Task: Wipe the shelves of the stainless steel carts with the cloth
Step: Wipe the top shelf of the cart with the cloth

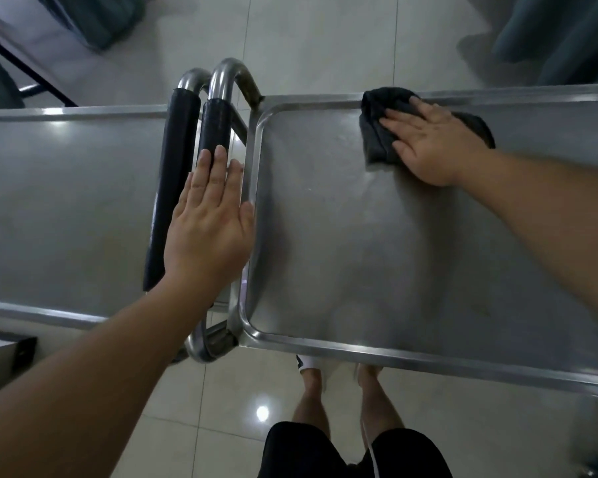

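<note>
A dark cloth (pixel 380 139) is being pressed flat on the far side of the right cart's top shelf (pixel 342 243) by the right hand (pixel 428 146), fingers spread. The left hand (pixel 209 222) is being held open and flat over the black handles (pixel 173 188) between the carts.

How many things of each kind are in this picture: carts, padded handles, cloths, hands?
Carts: 2 (left cart, right cart)
Padded handles: 2 (left handle, right handle)
Cloths: 1 (cloth)
Hands: 2 (left hand, right hand)
Total: 7
</note>
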Motion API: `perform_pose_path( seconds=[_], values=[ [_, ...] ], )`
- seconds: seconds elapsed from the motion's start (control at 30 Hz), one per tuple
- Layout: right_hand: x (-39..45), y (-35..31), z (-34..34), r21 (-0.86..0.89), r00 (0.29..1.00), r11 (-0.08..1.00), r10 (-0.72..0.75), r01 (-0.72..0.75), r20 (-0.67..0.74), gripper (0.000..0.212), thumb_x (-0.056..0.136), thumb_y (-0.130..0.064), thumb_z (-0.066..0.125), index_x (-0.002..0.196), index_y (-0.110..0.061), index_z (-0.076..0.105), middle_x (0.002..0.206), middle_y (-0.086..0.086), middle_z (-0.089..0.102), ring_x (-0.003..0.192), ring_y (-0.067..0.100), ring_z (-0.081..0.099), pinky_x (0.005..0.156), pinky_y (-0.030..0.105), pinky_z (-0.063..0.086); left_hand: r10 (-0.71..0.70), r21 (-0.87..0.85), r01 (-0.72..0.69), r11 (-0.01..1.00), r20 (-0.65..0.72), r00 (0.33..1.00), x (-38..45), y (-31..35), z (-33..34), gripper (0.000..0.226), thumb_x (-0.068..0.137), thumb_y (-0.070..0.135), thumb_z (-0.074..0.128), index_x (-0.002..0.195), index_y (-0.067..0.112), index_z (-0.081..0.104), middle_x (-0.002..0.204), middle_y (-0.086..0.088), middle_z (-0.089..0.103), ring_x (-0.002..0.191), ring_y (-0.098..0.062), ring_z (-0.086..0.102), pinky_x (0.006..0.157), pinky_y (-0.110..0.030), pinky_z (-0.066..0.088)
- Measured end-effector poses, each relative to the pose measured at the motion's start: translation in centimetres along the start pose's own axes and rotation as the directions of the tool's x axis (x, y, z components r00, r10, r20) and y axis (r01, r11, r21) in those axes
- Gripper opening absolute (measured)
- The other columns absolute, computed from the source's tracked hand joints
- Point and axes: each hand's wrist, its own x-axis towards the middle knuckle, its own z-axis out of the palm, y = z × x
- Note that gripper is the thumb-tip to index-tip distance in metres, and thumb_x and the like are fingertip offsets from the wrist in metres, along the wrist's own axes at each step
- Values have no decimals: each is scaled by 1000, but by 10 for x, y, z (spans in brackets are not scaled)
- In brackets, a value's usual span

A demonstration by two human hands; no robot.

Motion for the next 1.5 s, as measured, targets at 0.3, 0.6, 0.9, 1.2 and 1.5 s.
perform_pose_path(
  seconds=[0.3,0.6,0.9,1.2,1.5],
  values=[
    [-158,-89,62,105,995,989,-97,100,-36,55,104,-43,42,158,-31,43,164,-12,38,158,24,20,126,51,20,-11,-27,13,1000,68,998,-4,2,-9,65,112,45,12,169,14,7,177,-3,-8,162,-15,-17,132,-39,-5],
    [-296,-79,111,50,930,932,-361,358,65,51,109,-46,37,160,-39,36,166,-21,30,160,15,13,126,43,14,-31,-54,35,998,74,997,-4,4,-10,66,111,49,11,170,18,8,178,2,-9,160,-9,-19,132,-38,-6],
    [-133,33,32,54,989,988,-145,147,-30,59,101,-47,34,151,-24,53,158,-1,49,152,33,35,122,55,30,-45,-53,46,998,27,999,-3,3,-3,65,111,49,16,170,20,14,178,3,-1,160,-4,-15,127,-26,-13],
    [-50,76,-5,114,993,987,116,-117,14,57,108,-46,30,163,-34,25,171,-11,19,160,23,4,129,48,8,-47,-57,47,997,10,999,-3,1,1,64,112,48,18,170,19,13,178,4,-2,160,-4,-14,130,-35,-4],
    [-183,15,43,209,983,974,123,-93,-136,57,102,-44,36,153,-23,52,159,-1,48,152,34,33,120,57,30,-53,-78,55,995,25,998,-2,-3,4,65,112,48,17,170,21,8,178,6,-5,160,-4,-16,130,-41,1]
  ],
)
